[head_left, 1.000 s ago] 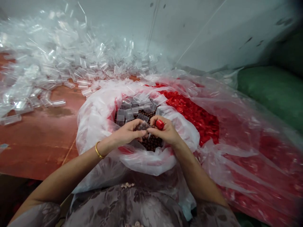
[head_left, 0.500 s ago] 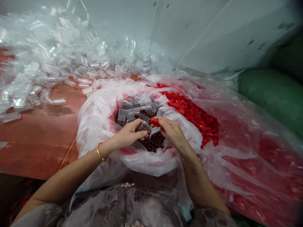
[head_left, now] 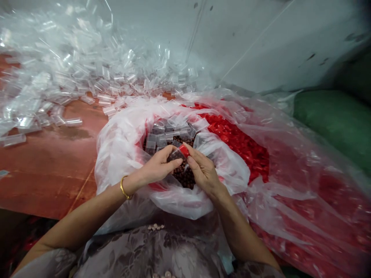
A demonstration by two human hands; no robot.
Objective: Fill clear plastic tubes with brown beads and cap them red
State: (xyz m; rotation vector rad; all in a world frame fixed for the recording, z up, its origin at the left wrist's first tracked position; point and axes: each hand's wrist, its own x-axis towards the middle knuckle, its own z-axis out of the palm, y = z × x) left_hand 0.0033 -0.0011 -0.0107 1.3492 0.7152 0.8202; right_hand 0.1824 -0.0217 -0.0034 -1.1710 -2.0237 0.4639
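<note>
My left hand [head_left: 158,166] grips a small clear plastic vial [head_left: 175,155] filled with dark brown beads. My right hand [head_left: 203,170] presses a red cap [head_left: 184,150] onto the vial's open end. Both hands hover over a white plastic bag [head_left: 121,150] in my lap that holds dark brown beads [head_left: 182,175] and several empty clear vials [head_left: 162,135]. A gold bangle [head_left: 124,188] circles my left wrist.
A large clear bag [head_left: 278,154] full of red caps [head_left: 240,143] spreads to the right. A heap of empty clear vials [head_left: 66,77] covers the reddish-brown table [head_left: 43,170] at left. A green sack [head_left: 333,119] lies far right, under a pale wall.
My right hand brought the red cap leftward from beside the vial onto its open end. My left hand stayed in place holding the vial.
</note>
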